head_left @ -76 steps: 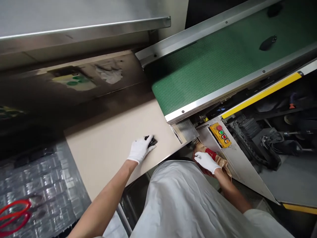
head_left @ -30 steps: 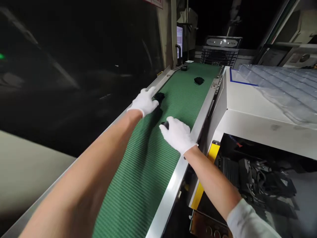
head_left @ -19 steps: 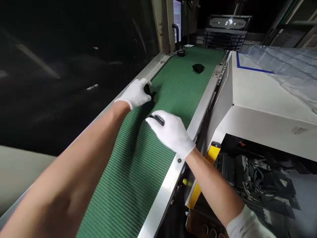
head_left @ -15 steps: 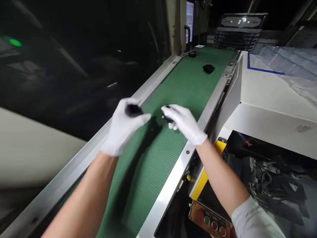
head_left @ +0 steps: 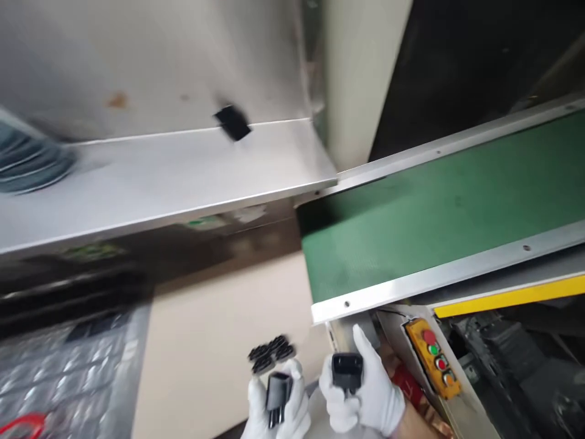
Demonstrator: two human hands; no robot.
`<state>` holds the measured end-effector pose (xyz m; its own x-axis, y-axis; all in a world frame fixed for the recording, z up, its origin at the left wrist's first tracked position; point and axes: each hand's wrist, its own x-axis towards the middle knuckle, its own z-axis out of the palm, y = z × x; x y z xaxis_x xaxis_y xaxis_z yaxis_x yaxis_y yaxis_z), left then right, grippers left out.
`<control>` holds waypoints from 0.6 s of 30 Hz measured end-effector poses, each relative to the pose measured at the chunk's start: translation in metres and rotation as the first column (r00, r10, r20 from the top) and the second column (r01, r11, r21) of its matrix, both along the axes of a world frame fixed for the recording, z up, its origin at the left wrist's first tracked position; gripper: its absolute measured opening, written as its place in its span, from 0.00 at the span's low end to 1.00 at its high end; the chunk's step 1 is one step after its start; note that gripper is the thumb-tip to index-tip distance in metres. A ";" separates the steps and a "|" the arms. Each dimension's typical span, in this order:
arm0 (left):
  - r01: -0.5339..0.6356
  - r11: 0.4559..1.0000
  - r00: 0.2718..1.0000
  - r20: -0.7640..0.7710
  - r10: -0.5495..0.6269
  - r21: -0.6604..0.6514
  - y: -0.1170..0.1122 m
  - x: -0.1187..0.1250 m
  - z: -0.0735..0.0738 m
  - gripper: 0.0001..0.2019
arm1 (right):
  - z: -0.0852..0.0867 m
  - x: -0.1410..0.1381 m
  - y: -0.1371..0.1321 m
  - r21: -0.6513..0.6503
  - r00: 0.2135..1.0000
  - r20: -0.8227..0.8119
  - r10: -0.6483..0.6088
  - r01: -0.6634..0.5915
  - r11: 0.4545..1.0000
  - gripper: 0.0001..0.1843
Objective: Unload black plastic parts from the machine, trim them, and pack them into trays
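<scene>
Both hands wear white gloves and are at the bottom of the head view. My left hand (head_left: 298, 410) is closed around a small black plastic part (head_left: 278, 390) with prong-like ends pointing down. Beside it, my right hand (head_left: 377, 387) grips another black plastic part (head_left: 347, 366), boxy with a recessed face, its thumb raised along the side. Just beyond the left hand, a cluster of small black parts (head_left: 272, 352) lies on a beige board (head_left: 219, 329). Motion blur hides the parts' finer detail.
A green conveyor belt (head_left: 439, 201) with metal rails runs off to the right. A metal shelf (head_left: 183, 177) crosses the upper left, with a black piece (head_left: 233, 122) on it. At lower right is a button box (head_left: 434, 360); at lower left, a clear compartment tray (head_left: 59, 372).
The view has swung left, from along the conveyor to the beige board and shelf at its end. Both hands have moved off the belt, still holding black parts.
</scene>
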<state>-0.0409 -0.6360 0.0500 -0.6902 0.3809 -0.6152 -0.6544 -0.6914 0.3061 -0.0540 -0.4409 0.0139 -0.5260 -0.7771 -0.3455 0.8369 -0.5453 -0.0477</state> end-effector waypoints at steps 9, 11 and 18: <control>-0.170 0.788 0.930 -0.361 -0.070 -0.591 -0.137 0.015 0.068 0.20 | 0.066 -0.045 -0.117 0.263 0.876 -0.481 0.046 0.094 0.960 0.26; -0.265 0.623 0.894 -0.430 -0.127 -0.736 -0.153 0.021 0.089 0.19 | 0.098 -0.045 -0.139 0.344 0.734 -0.677 0.049 0.257 0.903 0.26; -0.469 0.486 0.734 -0.631 -0.250 -0.738 -0.167 0.032 0.088 0.11 | 0.120 -0.008 -0.179 0.346 0.471 -0.881 0.057 0.557 0.755 0.22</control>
<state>-0.0089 -0.8033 0.1382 -0.9875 -0.1575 0.0074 -0.0059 0.0842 0.9964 -0.0620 -0.6195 0.1342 -0.9168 -0.3909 0.0823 0.0576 -0.3332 -0.9411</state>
